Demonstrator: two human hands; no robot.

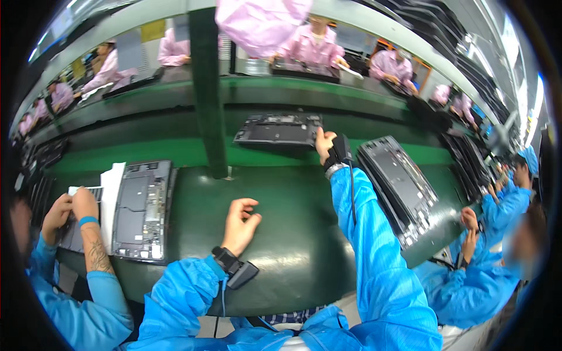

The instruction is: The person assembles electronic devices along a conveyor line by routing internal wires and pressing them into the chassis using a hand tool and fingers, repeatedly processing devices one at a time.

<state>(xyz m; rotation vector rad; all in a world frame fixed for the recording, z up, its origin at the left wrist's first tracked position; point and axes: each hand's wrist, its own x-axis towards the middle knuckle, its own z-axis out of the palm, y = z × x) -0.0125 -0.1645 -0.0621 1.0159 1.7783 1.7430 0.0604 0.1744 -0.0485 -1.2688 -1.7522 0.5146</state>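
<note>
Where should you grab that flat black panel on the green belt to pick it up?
Probably by its near right corner, coming from the worker's side. The panel lies flat on the belt with its open inside facing up, so the edge looks safer than the parts in the middle. The right hand already touches that corner. The left hand rests on the table, holding nothing.

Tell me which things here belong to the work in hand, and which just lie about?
In hand:
- right hand touching the dark opened flat device chassis on the green belt
- left hand, empty, open

Lying about:
- tilted black chassis, right
- grey chassis by white paper, left
</note>
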